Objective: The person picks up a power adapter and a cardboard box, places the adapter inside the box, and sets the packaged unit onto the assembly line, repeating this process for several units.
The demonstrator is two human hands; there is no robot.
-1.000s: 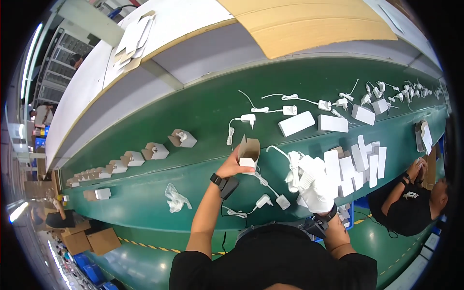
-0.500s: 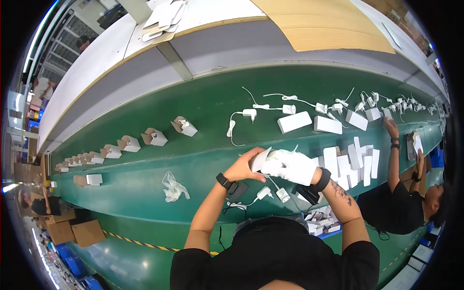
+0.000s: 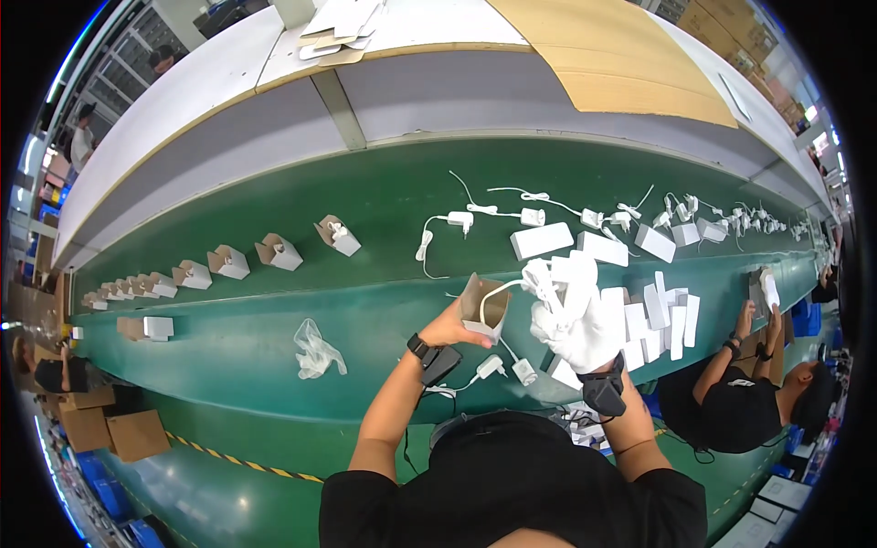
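Observation:
My bare left hand point(image 3: 454, 329) is wrapped round a small open-topped carton point(image 3: 494, 318), white outside and grey-brown inside. A white cable point(image 3: 499, 289) arches out of its opening toward my right hand point(image 3: 585, 320), which wears a white glove. The gloved fingers are closed around a bundled part of that cable, to the right of the carton. Below the carton, close to my body, lie a white plug adapter point(image 3: 491, 366) and a second white adapter point(image 3: 523, 371). A black device point(image 3: 442, 367) is beside my left wrist.
Several filled open cartons point(image 3: 280, 253) line the belt's far left. White adapters with cables point(image 3: 460, 219) and closed white boxes point(image 3: 541, 241) lie ahead. More white boxes point(image 3: 677, 329) sit to my right. A clear plastic bag point(image 3: 317, 351) lies left. A co-worker point(image 3: 731, 393) works on the right.
My right hand has moved right, away from the carton, and the cable now stretches between them. The carton's opening now shows in my left hand. The co-worker's hands have come together over a box.

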